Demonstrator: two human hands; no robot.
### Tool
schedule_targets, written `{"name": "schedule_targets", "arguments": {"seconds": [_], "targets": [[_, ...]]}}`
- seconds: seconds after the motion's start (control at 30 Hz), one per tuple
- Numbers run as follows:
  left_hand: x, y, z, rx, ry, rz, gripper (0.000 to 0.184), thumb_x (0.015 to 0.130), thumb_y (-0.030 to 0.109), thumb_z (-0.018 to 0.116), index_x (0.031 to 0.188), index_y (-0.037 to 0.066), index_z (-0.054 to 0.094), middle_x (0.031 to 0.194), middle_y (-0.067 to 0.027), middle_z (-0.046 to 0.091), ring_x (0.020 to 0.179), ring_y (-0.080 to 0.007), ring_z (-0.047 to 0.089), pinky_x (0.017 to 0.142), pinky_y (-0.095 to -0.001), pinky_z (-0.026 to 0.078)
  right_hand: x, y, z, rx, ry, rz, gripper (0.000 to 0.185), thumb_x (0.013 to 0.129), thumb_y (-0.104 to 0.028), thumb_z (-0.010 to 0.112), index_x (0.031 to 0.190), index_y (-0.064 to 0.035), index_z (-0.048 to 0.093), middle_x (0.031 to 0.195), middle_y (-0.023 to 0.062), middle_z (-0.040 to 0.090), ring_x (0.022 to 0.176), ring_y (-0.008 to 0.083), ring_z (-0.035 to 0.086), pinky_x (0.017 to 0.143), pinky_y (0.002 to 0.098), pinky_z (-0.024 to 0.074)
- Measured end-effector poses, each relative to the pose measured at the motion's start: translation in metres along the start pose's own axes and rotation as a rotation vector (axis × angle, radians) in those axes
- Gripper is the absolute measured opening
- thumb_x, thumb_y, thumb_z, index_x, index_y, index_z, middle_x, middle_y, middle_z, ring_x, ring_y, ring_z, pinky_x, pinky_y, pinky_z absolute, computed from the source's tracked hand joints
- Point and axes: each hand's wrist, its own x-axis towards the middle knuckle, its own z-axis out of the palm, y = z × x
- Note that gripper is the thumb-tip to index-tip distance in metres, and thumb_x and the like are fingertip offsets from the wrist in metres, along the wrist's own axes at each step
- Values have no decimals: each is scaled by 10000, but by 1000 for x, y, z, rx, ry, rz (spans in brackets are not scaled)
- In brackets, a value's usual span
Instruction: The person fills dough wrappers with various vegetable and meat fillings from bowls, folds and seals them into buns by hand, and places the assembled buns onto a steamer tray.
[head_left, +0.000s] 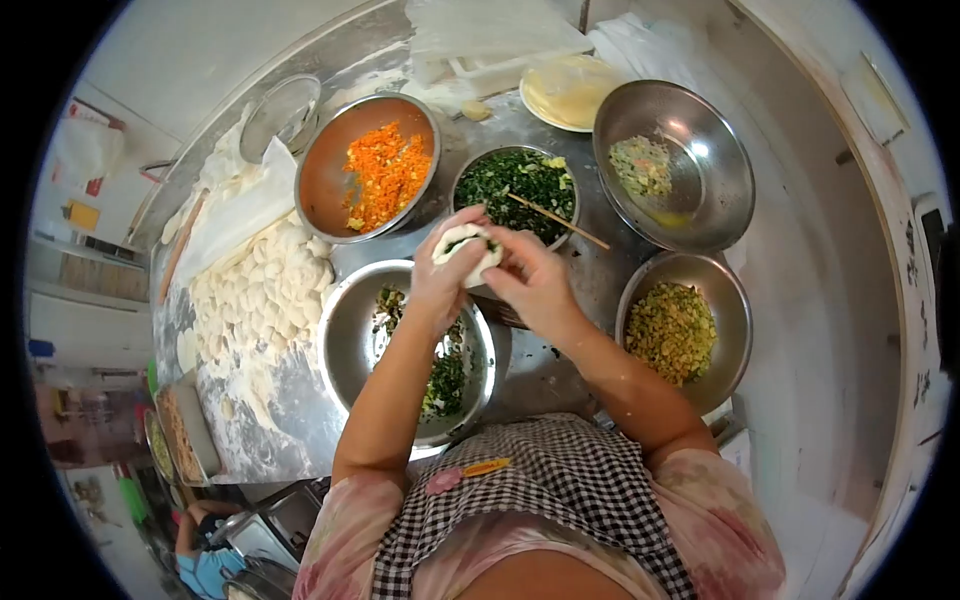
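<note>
A round of white dough (487, 262) with dark green filling in its middle is held up between my two hands. My left hand (437, 278) cups it from the left, thumb lying across the filling. On the right side, the fingers of my right hand (540, 283) pinch the dough's edge. Just beyond is a steel bowl of chopped greens (500, 180) with a wooden stick (560, 222) resting across it. Beneath my left forearm stands a larger steel bowl (345, 345) with remains of green and dark filling.
A bowl of chopped orange filling (385, 175) stands at the back left. To the right are a bowl of yellow-green filling (670, 335) and a bowl with a little pale filling (640, 165). Floured dough pieces (260, 290) cover the left. Another person (205, 570) is at lower left.
</note>
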Motion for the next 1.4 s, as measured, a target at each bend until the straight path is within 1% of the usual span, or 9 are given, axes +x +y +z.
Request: {"name": "schedule_targets", "arguments": {"seconds": [0.27, 0.4, 0.47, 0.6, 0.77, 1.07, 1.1, 1.2, 1.4], "targets": [[-68, 17, -19, 694, -87, 179, 1094, 601, 319, 842, 1425, 33, 182, 1167, -111, 551, 1049, -195, 542, 922, -319, 411, 9, -26, -5, 141, -525, 206, 284, 761, 30, 594, 1039, -5, 549, 802, -6, 513, 685, 43, 470, 596, 201, 406], [-82, 14, -19, 1048, 55, 322, 753, 645, 235, 767, 1301, 85, 430, 1055, -138, 590, 958, -266, 576, 849, -349, 442, 2, -33, 19, -287, -539, 21, 187, 759, 19, 577, 939, -27, 600, 790, 50, 552, 643, 103, 510, 576, 241, 425], [-91, 6, -25, 890, 116, 197, 402, 641, 152, 708, 1031, 103, 623, 976, -115, 592, 909, -237, 558, 811, -332, 446, -12, -35, 31, -315, -497, -109, 217, 751, -3, 578, 965, -33, 598, 882, 86, 584, 762, 206, 562, 675, 303, 458], [-115, 18, -31, 895, 203, 234, 336, 717, 209, 698, 996, 34, 632, 1058, -83, 548, 1008, -212, 515, 865, -332, 411, -31, -48, 50, -583, -489, -599, 268, 716, 12, 573, 976, -44, 609, 976, 94, 597, 872, 279, 569, 756, 349, 472], [-148, 38, -51, 747, 208, 205, 206, 827, 194, 588, 919, 11, 611, 1058, -73, 550, 990, -177, 519, 853, -300, 424, -39, -77, 72, -608, -383, -564, 252, 736, 18, 562, 970, -38, 639, 984, 100, 581, 864, 248, 558, 760, 324, 464], [-273, 47, -106, 236, 624, 163, 383, 944, 313, 465, 805, -7, 625, 816, -73, 627, 777, -144, 569, 708, -283, 461, -140, -9, 213, 352, -387, 436, 293, 945, -164, 373, 1119, 9, 533, 1070, 95, 561, 937, 197, 564, 816, 319, 463], [-283, 40, -116, 505, 662, 294, 419, 953, 385, 420, 966, 8, 601, 927, -102, 611, 845, -161, 566, 772, -302, 460, -152, -7, 230, 526, -407, 618, 343, 976, -214, 330, 1168, 12, 502, 1107, 101, 557, 961, 198, 564, 825, 334, 465], [-317, 31, -138, 26, 813, 281, 515, 952, 474, 332, 1232, 51, 421, 1109, -116, 545, 925, -198, 561, 845, -327, 455, -169, -5, 273, 663, -563, 919, 422, 986, -278, 270, 1220, 27, 444, 1114, 113, 566, 980, 211, 567, 851, 361, 454], [-387, 36, -173, -773, 601, 150, 519, 948, 469, 337, 1265, 62, 398, 1089, -99, 557, 948, -231, 586, 799, -347, 528, -179, -47, 317, -229, -872, 45, 381, 872, -291, 526, 1103, 11, 550, 1002, 143, 573, 859, 241, 594, 735, 326, 496]]}}
